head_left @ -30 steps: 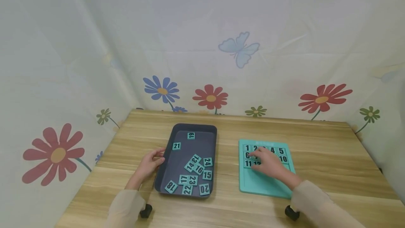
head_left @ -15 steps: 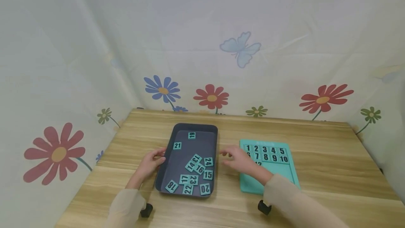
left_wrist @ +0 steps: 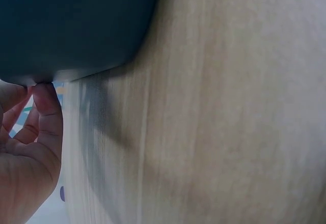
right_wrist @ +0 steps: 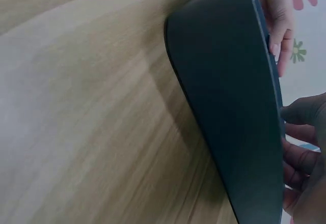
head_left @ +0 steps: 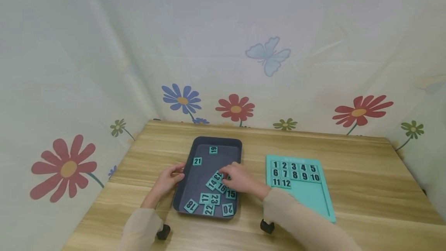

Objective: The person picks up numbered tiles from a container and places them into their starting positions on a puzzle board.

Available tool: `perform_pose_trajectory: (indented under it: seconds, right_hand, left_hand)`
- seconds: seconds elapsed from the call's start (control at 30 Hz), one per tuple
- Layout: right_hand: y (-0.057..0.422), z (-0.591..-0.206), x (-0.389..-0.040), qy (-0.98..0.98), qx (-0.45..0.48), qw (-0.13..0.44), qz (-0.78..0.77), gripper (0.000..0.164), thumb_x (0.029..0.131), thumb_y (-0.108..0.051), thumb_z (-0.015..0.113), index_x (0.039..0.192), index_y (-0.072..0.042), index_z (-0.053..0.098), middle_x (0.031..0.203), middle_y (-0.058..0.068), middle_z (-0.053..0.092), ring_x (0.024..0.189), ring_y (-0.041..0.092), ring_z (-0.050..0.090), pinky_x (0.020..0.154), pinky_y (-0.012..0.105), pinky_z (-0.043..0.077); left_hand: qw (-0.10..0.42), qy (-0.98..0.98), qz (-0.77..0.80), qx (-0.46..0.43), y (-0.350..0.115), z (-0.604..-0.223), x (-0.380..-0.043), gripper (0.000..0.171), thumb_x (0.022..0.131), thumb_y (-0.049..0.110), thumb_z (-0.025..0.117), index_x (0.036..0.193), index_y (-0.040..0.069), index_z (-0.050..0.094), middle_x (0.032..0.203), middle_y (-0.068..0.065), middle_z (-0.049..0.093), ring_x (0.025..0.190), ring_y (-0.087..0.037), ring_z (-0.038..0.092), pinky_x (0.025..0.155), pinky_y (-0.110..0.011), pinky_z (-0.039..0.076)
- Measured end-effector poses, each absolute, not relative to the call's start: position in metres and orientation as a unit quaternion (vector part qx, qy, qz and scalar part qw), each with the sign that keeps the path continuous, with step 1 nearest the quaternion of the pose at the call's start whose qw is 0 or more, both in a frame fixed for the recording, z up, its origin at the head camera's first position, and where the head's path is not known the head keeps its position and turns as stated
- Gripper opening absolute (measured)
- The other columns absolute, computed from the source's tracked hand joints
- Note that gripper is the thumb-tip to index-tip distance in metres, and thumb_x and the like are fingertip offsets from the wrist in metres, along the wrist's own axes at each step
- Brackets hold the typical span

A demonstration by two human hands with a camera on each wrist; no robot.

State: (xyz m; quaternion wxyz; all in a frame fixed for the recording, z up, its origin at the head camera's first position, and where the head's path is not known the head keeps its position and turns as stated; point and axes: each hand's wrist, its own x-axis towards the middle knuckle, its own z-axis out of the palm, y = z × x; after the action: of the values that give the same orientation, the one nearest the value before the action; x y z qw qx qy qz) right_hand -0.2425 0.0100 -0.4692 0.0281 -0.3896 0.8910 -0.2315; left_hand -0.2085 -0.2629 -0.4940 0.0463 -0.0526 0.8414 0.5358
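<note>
My left hand [head_left: 165, 183] rests against the left side of the dark grey tray [head_left: 185, 187], thumb and fingertips touching its wall. The left wrist view shows these fingertips on the outside of the tray. My right hand [head_left: 240, 179] reaches over the tray's right rim, with bent, spread fingers right at number tile 13 [head_left: 218, 176]. Tiles 14 [head_left: 211, 184] and 16 [head_left: 222, 187] lie close by, and the hand hides most of tile 24. From the right wrist, the tray's wall blocks the fingertips and tiles.
To the right lies a turquoise number board [head_left: 306, 195] with tiles 1 to 12 set in its upper rows. Tiles 19 [head_left: 213, 150] and 21 [head_left: 197, 161] lie far in the tray; several more lie near its front. Flowered cloth [head_left: 296, 80] hangs behind the wooden table [head_left: 251, 212].
My right hand has moved left from the board, where it was over tiles 11 and 12, to the tiles in the tray. The left hand stays at the tray's side.
</note>
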Motion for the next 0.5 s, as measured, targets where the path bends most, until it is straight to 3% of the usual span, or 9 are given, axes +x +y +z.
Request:
perform_pose_trajectory:
  seconds: [0.17, 0.37, 0.5]
  right_hand:
    - [-0.001, -0.475, -0.247, 0.907, -0.375, 0.028, -0.192, 0.029, 0.08, -0.025, 0.059, 0.106, -0.012, 0.064, 0.071, -0.006, 0.06, 0.066, 0.009, 0.042, 0.06, 0.022, 0.031]
    - [-0.013, -0.474, -0.249, 0.923, -0.346, 0.037, -0.163, 0.033, 0.082, -0.03, 0.057, 0.11, -0.013, 0.061, 0.099, 0.001, 0.065, 0.08, 0.015, 0.051, 0.07, 0.031, 0.04]
    - [-0.021, -0.474, -0.251, 0.929, -0.331, 0.041, -0.159, 0.033, 0.082, -0.031, 0.057, 0.11, -0.014, 0.061, 0.103, 0.001, 0.064, 0.086, 0.017, 0.053, 0.075, 0.036, 0.043]
  left_hand:
    - [0.05, 0.847, 0.526, -0.055, -0.263, -0.494, -0.208, 0.04, 0.087, 0.007, 0.05, 0.127, 0.005, 0.045, 0.114, -0.018, 0.051, 0.1, -0.026, 0.056, 0.069, -0.027, 0.048]
    - [0.047, 0.845, 0.53, -0.051, -0.263, -0.495, -0.208, 0.041, 0.087, 0.006, 0.051, 0.127, 0.004, 0.045, 0.113, -0.019, 0.051, 0.101, -0.028, 0.056, 0.07, -0.029, 0.049]
    - [0.047, 0.846, 0.528, -0.057, -0.263, -0.494, -0.208, 0.04, 0.086, 0.006, 0.051, 0.126, 0.005, 0.046, 0.113, -0.018, 0.051, 0.103, -0.029, 0.055, 0.071, -0.029, 0.05]
